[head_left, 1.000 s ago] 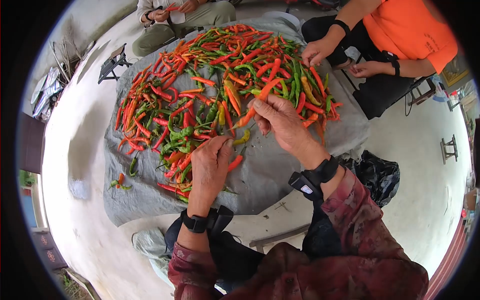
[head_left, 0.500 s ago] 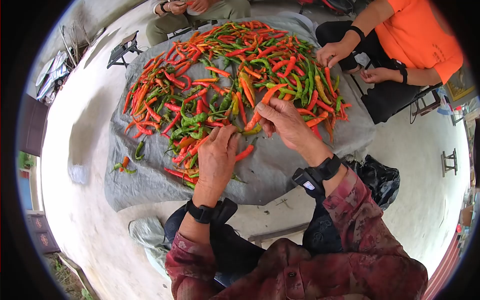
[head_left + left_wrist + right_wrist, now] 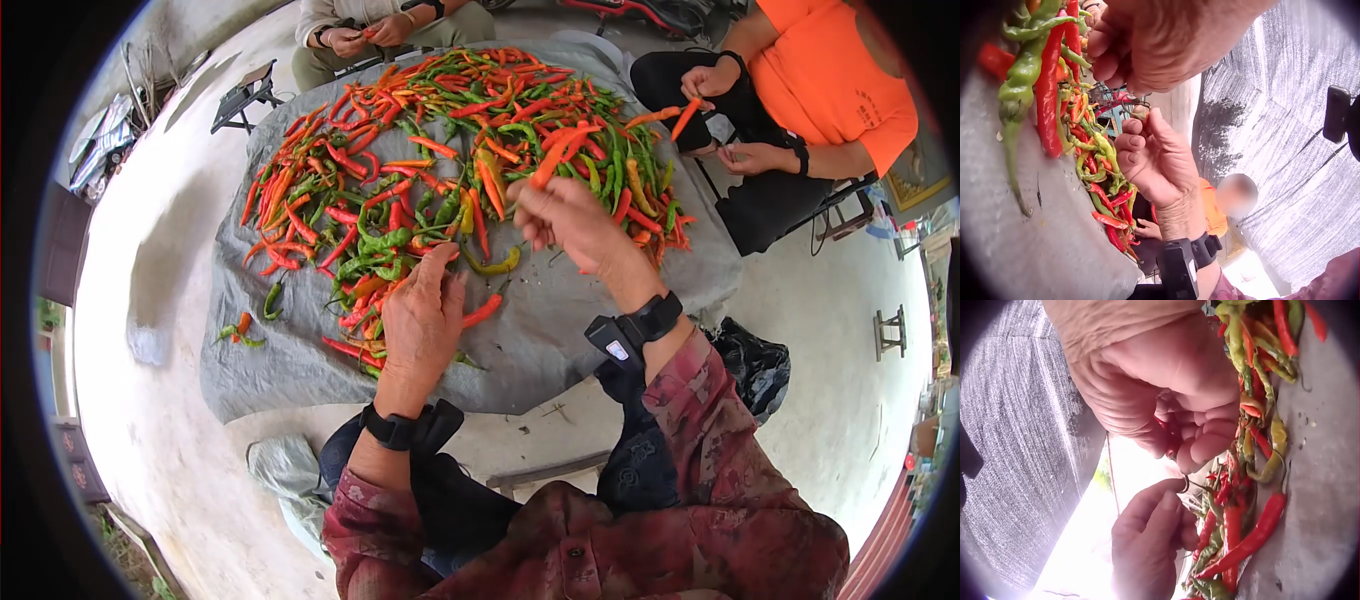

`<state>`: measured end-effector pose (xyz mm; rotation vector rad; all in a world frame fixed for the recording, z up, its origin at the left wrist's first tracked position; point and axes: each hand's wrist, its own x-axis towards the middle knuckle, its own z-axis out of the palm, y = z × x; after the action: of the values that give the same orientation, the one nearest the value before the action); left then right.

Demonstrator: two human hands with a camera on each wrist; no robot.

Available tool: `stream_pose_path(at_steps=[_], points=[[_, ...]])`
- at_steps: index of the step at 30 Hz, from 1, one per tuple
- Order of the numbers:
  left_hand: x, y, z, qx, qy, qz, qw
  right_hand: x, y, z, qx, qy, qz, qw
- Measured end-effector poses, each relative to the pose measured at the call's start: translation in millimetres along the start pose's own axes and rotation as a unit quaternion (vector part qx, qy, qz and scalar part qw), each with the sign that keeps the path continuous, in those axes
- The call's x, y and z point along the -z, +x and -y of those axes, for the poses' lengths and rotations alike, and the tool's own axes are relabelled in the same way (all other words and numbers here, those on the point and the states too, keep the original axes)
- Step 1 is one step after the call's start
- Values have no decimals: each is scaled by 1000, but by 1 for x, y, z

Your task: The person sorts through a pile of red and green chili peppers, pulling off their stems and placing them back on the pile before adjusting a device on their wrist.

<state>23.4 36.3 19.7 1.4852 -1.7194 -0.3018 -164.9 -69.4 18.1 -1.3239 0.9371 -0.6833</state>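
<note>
My right hand (image 3: 572,225) grips a red-orange chili pepper (image 3: 552,160) above the near side of the heap. The right wrist view shows part of this red pepper (image 3: 1169,439) inside the curled fingers. My left hand (image 3: 425,318) hovers over the near edge of the heap, lower and to the left, thumb and forefinger close together. At its fingertips a thin dark stem (image 3: 1186,482) shows in the right wrist view. Between the hands, a yellow-green pepper (image 3: 492,264) and a red pepper (image 3: 483,312) lie on the grey cloth (image 3: 520,365).
A wide heap of red, orange and green chilies (image 3: 400,165) covers much of the cloth. At the right sits a person in an orange shirt (image 3: 835,85), holding an orange pepper (image 3: 686,118). Another person's hands (image 3: 350,40) work at the far side. A black plastic bag (image 3: 750,370) lies below right.
My right hand has risen away from the left with its pepper, which has turned more upright. The left hand has shifted slightly. The person in orange has lifted a pepper from the heap.
</note>
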Motion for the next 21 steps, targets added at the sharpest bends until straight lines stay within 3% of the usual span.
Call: stream_pose_path(at_steps=[1, 2, 4, 6, 7, 8, 10, 12, 14, 15, 21], points=[[4, 1, 1, 6, 9, 2, 1000, 4, 5, 0, 34, 157, -64, 985], [6, 0, 2, 14, 16, 4, 1000, 7, 8, 0, 66, 308, -127, 941], [9, 0, 7, 8, 16, 0, 1000, 4, 10, -8, 55, 288, -135, 947], [13, 1, 9, -2, 19, -4, 1000, -8, 15, -18, 26, -39, -111, 993], [16, 1, 7, 1, 22, -9, 1000, -16, 23, -26, 88, -226, -105, 965], [17, 1, 7, 6, 24, -14, 1000, -21, 30, -35, 88, -227, -104, 964], [18, 0, 9, -5, 35, -18, 999, -39, 34, -40, 147, -444, -137, 873], [19, 1, 11, -19, 46, -24, 998, -54, 38, -39, 131, -442, -142, 876], [19, -1, 12, -31, 66, -25, 997, -67, 42, -34, 83, -469, -199, 857], [21, -1, 13, -33, 65, -27, 997, -71, 45, -32, 40, -483, -185, 855], [28, -2, 11, 6, 59, -11, 998, -78, 53, -42, 83, -472, -171, 861]])
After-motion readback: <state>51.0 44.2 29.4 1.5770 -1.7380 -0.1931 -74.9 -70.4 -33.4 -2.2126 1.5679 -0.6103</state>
